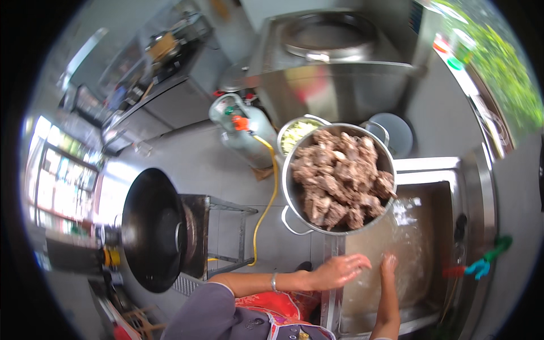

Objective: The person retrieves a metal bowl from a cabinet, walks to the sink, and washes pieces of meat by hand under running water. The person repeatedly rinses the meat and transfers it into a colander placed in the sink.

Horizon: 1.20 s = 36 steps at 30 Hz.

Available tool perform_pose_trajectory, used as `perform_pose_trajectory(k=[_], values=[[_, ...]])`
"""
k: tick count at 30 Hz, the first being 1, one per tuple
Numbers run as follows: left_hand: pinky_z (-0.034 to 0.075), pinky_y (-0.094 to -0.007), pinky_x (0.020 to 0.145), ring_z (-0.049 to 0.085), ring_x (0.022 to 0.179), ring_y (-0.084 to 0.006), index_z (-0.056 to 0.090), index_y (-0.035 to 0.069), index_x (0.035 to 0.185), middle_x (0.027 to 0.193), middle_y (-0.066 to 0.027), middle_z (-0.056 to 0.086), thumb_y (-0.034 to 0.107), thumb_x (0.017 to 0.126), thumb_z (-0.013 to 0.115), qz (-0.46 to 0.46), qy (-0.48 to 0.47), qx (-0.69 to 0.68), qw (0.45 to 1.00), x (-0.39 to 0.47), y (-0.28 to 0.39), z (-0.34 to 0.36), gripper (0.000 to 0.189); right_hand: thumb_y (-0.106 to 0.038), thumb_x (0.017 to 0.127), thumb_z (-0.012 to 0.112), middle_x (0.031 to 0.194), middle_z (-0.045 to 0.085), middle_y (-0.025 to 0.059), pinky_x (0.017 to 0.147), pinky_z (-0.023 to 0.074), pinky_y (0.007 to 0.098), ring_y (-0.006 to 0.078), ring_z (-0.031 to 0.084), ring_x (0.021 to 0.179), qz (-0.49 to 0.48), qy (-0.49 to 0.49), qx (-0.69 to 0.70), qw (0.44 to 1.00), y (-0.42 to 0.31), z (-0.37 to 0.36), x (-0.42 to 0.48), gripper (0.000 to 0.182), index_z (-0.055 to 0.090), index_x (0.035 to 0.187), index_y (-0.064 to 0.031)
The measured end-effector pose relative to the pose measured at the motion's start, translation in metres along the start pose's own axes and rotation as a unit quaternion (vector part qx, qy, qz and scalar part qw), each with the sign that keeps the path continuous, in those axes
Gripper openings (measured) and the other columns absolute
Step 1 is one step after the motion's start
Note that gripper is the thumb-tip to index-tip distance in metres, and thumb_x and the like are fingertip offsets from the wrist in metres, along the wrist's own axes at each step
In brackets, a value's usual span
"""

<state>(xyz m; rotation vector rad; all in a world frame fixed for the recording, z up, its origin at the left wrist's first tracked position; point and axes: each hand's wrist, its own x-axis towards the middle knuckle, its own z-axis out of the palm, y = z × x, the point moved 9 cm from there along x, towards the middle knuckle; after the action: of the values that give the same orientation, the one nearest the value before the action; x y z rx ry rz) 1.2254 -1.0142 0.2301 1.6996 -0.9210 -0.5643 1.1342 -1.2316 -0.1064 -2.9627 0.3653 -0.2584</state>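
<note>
A stainless steel sink (429,164) lies in front of me, holding cloudy brownish water (365,293). My right hand (388,264) reaches into this water; its fingers are blurred and partly under, so their hold is hidden. Over the sink's left side hovers my left hand (340,271), fingers stretched out and nothing in them. Beyond both hands stands a two-handled metal pot (286,191), heaped with brown chunks of meat on the bone (340,180). The pot overlaps the sink's far left corner in view; what supports it is hidden.
Behind the pot are a bowl of chopped pale green vegetable (299,132) and a pale bucket (393,136). A gas cylinder (250,136) with a yellow hose (272,182) stands left. A black wok (148,229) tilts beside a metal stand (229,233). A stove (331,85) is at the back.
</note>
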Motion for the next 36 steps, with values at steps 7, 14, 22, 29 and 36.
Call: perform_pose_trajectory(k=[7, 14, 22, 29, 36], values=[[0.045, -0.0334, 0.071, 0.055, 0.084, -0.0255, 0.049, 0.007, 0.102, 0.096, -0.0086, 0.052, 0.009, 0.084, 0.045, -0.046, -0.006, -0.038, 0.998, -0.022, -0.037, 0.022, 0.018, 0.000, 0.068, 0.052, 0.088, 0.058, 0.0230, 0.071, 0.0465, 0.0414, 0.0350, 0.057, 0.083, 0.101, -0.216, 0.022, 0.971, -0.006, 0.021, 0.012, 0.019, 0.059, 0.086, 0.0031], [0.043, -0.0308, 0.073, 0.055, 0.083, -0.0214, 0.053, 0.006, 0.100, 0.094, -0.0088, 0.054, 0.009, 0.082, 0.047, -0.069, -0.002, -0.028, 0.997, -0.015, -0.051, 0.027, 0.019, 0.000, 0.064, 0.052, 0.072, 0.058, 0.0214, 0.062, 0.0476, 0.0404, 0.0333, 0.059, 0.071, 0.127, -0.174, 0.006, 0.976, 0.001, 0.007, 0.014, 0.009, 0.059, 0.069, 0.0015], [0.044, -0.0274, 0.076, 0.056, 0.086, -0.0163, 0.055, 0.004, 0.099, 0.093, -0.0082, 0.057, 0.009, 0.083, 0.049, -0.165, -0.080, -0.095, 0.978, -0.002, -0.062, 0.062, 0.018, -0.004, 0.070, 0.049, 0.077, 0.060, 0.0195, 0.063, 0.0458, 0.0456, 0.0346, 0.059, 0.071, 0.200, -0.122, 0.038, 0.971, 0.009, 0.018, 0.010, 0.013, 0.060, 0.076, -0.0014], [0.043, -0.0323, 0.086, 0.054, 0.096, -0.0218, 0.051, -0.002, 0.104, 0.102, -0.0129, 0.055, 0.016, 0.085, 0.050, -0.353, -0.068, -0.478, 0.801, -0.009, -0.103, 0.104, 0.026, -0.002, 0.064, 0.053, 0.081, 0.057, 0.0229, 0.065, 0.0451, 0.0456, 0.0406, 0.055, 0.076, 0.205, -0.167, 0.187, 0.946, 0.003, 0.004, 0.011, 0.017, 0.056, 0.080, 0.0017], [0.039, -0.0371, 0.093, 0.050, 0.104, -0.0296, 0.048, -0.006, 0.107, 0.108, -0.0194, 0.052, 0.016, 0.085, 0.050, -0.409, 0.028, -0.587, 0.698, 0.001, -0.127, 0.108, 0.031, -0.004, 0.065, 0.055, 0.084, 0.058, 0.0188, 0.067, 0.0439, 0.0414, 0.0341, 0.057, 0.078, 0.175, -0.226, 0.178, 0.941, -0.007, -0.012, 0.009, 0.021, 0.056, 0.085, 0.0005]])
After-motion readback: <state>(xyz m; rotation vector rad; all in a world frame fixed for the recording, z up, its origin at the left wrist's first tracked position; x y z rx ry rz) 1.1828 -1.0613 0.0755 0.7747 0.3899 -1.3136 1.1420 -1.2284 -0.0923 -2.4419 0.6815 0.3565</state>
